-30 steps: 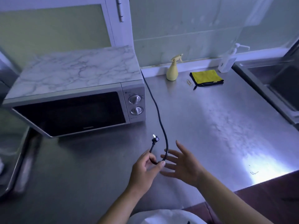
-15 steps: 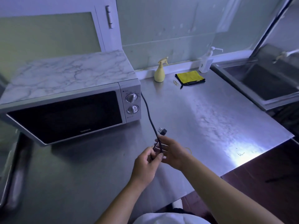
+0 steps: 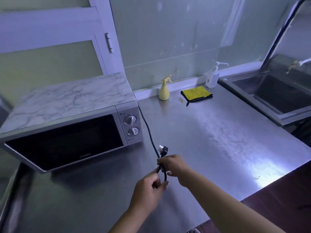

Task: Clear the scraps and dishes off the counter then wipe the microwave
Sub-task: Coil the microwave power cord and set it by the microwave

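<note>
A silver microwave (image 3: pixel 70 132) with a marble-patterned top stands at the left of the steel counter (image 3: pixel 218 140). Its black power cord (image 3: pixel 148 128) runs from behind it toward me and ends in a plug (image 3: pixel 164 150) that points up. My right hand (image 3: pixel 175 166) grips the doubled cord just below the plug. My left hand (image 3: pixel 149 187) pinches the folded loop of cord lower down. A yellow cloth (image 3: pixel 196 93) and a pale yellow spray bottle (image 3: pixel 164 89) sit at the back of the counter.
A clear pump bottle (image 3: pixel 212 78) stands by the wall next to a steel sink (image 3: pixel 276 96) with a tap at the right. A rubber band (image 3: pixel 181 99) lies beside the cloth. The counter's front edge drops off at the lower right.
My right hand went from open beside the cord to gripping it below the plug. Both hands now hold the folded cord, and my view has lifted and shifted right.
</note>
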The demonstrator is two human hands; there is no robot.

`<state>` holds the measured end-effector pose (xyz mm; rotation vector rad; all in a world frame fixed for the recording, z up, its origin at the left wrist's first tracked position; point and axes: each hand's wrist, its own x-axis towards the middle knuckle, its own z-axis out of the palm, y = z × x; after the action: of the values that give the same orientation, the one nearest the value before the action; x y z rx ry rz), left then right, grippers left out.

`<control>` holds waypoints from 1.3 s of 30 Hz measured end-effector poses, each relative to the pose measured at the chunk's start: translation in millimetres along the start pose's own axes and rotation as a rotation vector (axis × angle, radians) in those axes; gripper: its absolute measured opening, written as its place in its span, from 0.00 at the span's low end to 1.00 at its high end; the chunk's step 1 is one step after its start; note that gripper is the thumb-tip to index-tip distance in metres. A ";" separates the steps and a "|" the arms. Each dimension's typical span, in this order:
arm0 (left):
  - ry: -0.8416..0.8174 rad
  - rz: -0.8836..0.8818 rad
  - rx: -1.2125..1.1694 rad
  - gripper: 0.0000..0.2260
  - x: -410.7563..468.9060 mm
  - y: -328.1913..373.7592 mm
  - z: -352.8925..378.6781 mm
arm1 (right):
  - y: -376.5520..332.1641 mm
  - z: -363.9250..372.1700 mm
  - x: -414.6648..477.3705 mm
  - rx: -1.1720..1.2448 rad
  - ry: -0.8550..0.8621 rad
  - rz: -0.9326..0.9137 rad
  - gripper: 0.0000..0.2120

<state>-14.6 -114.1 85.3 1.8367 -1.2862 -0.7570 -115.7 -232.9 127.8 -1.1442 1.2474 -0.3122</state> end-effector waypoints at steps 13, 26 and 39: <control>0.232 -0.363 -0.400 0.05 66.2 32.3 10.2 | 17.0 -69.7 55.7 0.284 -0.299 0.230 0.07; 0.508 -0.976 -0.322 0.15 111.0 2.3 63.5 | 42.8 -112.1 75.6 0.239 -0.332 0.195 0.21; 0.463 -0.858 -1.588 0.08 106.5 16.7 67.4 | 33.8 -116.9 56.4 0.490 -0.172 0.129 0.11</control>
<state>-43.4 -235.0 58.2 0.9219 0.5409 -1.1485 -208.1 -318.1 81.0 -0.6526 1.0125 -0.3881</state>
